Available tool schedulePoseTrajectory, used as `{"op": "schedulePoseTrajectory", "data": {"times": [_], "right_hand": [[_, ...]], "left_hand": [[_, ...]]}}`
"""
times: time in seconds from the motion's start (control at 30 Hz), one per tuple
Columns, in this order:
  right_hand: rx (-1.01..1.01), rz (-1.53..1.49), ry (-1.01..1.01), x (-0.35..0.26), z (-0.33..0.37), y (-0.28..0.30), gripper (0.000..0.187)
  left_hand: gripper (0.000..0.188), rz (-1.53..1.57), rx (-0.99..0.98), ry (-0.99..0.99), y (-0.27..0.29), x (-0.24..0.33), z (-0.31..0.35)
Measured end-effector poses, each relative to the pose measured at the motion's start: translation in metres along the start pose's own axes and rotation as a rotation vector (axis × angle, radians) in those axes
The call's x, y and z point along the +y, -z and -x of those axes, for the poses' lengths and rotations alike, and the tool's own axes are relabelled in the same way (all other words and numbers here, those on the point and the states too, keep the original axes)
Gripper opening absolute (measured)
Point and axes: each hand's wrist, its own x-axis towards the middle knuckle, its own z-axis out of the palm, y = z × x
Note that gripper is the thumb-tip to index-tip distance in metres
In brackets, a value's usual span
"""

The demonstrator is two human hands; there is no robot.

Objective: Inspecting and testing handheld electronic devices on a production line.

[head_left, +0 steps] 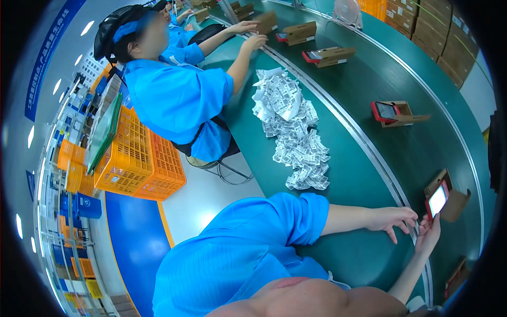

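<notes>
My right hand (429, 232) is closed on the lower end of a red-edged handheld device (437, 201) with a lit white screen. The device stands tilted against an open brown cardboard box (455, 205) on the green conveyor belt (417, 153). Just left of it, my left hand (395, 218) hovers at the metal rail with its fingers apart and nothing visible in them. My left forearm crosses the green side table. Beyond that arm lies a long heap of small printed white packets (298, 137).
Further open boxes with red devices, one of them a red-edged device (386, 111), sit along the belt. A co-worker in blue (177, 100) reaches to the belt at the far left. Orange crates (140, 158) stand behind. Cartons (433, 37) and a fan (347, 12) are beyond the belt.
</notes>
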Motion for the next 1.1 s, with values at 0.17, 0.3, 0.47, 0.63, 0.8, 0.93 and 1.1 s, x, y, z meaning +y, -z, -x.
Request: {"op": "schedulePoseTrajectory", "data": {"times": [0.17,0.3,0.47,0.63,0.8,0.93,1.1], "right_hand": [[0.019,-0.151,-0.102,0.003,-0.031,0.026,0.025],[0.014,-0.176,-0.11,-0.002,-0.038,0.045,0.023],[0.172,-0.139,-0.059,0.001,0.033,-0.02,0.036],[0.034,0.24,0.21,0.05,0.109,-0.048,0.029],[-0.462,0.685,0.294,0.093,0.119,-0.036,0.022],[-0.488,0.564,0.154,0.086,0.112,-0.031,0.017],[-0.503,0.58,0.175,0.086,0.112,-0.03,0.018]], "left_hand": [[0.047,0.001,-0.017,-0.006,0.004,0.0,-0.002],[0.042,0.011,-0.038,0.012,0.001,0.004,-0.002],[0.037,-0.066,-0.003,-0.024,0.002,-0.005,-0.006],[0.035,-0.219,-0.011,-0.134,-0.006,-0.005,0.0],[0.027,-0.531,-0.183,0.007,-0.019,0.005,0.017],[0.022,-0.526,-0.152,0.161,-0.025,0.016,0.02],[0.023,-0.556,-0.127,0.168,-0.029,0.019,0.02]]}}
